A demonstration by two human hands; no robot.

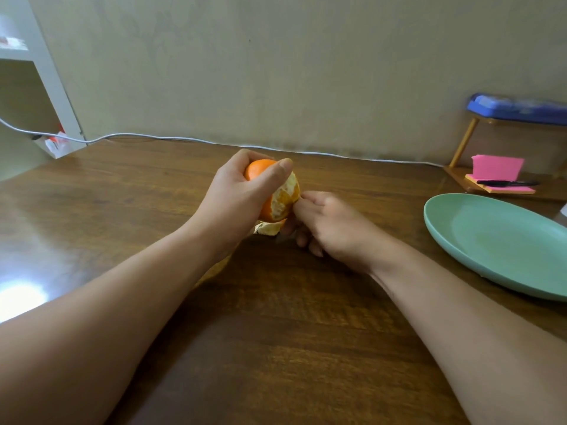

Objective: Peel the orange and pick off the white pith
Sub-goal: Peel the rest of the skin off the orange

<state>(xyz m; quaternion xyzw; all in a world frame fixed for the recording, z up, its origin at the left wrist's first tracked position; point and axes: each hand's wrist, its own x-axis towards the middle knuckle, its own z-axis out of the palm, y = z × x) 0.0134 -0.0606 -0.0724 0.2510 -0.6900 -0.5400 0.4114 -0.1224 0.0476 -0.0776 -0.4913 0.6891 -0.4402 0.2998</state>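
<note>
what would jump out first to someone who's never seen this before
The half-peeled orange above the middle of the wooden table draws the eye first, gripped by the left hand while the right hand seems to pinch a strip of peel hanging under it. Next come the pale green plate at the right edge and the bright pink notes beyond it.

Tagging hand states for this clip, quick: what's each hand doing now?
Left hand: closed, grip round the orange.
Right hand: closed, apparently pinching the peel flap under the orange.
</note>
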